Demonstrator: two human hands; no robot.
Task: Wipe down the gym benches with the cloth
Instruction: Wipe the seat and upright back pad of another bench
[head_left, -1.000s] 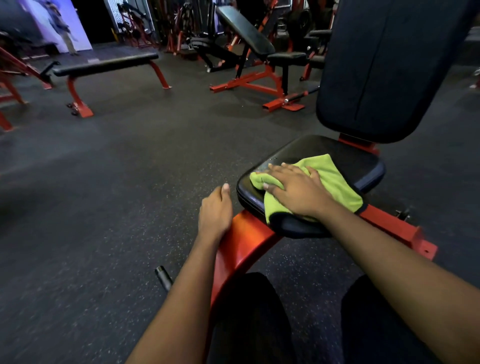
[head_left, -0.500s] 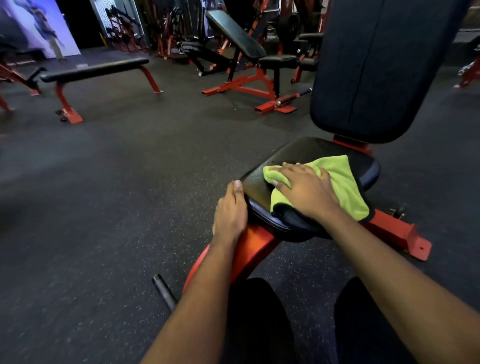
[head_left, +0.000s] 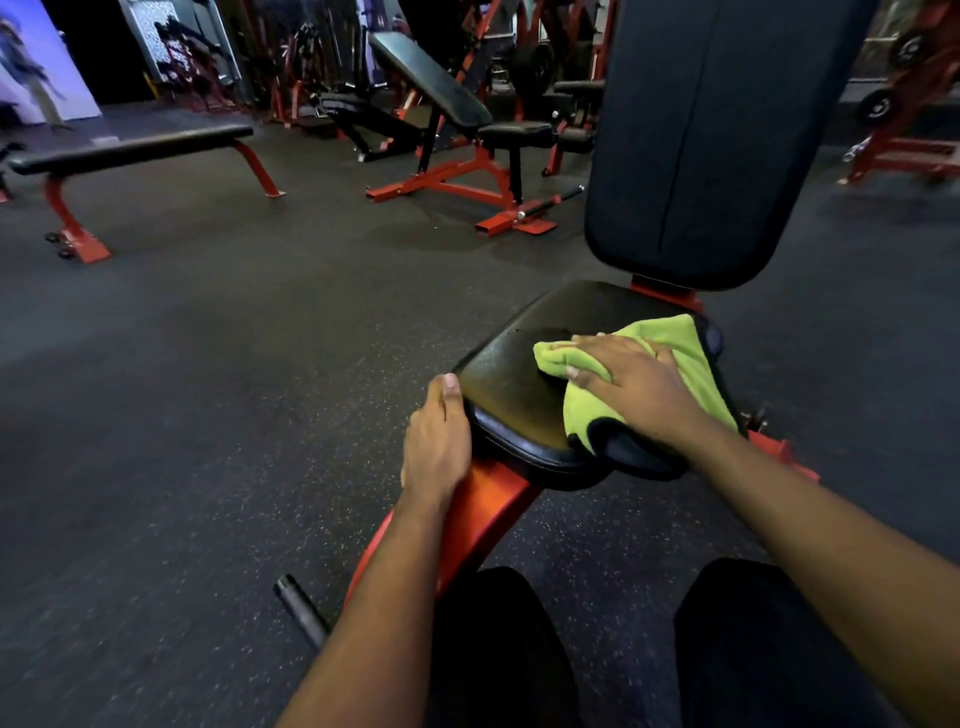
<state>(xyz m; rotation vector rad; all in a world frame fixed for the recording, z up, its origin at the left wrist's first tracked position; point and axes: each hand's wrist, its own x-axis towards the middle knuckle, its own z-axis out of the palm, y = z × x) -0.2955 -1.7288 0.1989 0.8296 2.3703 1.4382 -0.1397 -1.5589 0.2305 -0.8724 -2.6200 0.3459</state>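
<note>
Sliding rightward across the seat (head_left: 514, 379), the right hand (head_left: 634, 387) presses the green cloth (head_left: 672, 338) flat with straight fingers along its right edge, while the left hand (head_left: 436, 447), now braced at the near-left edge with fingers hidden, steadies it; the backrest (head_left: 701, 130) and other benches (head_left: 130, 148) likely still await wiping.

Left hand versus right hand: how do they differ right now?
The left hand rests bare on the red frame against the seat pad; the right hand presses flat on the green cloth. Left fingers are hidden; right fingers lie straight. Both touch the same bench.
</note>
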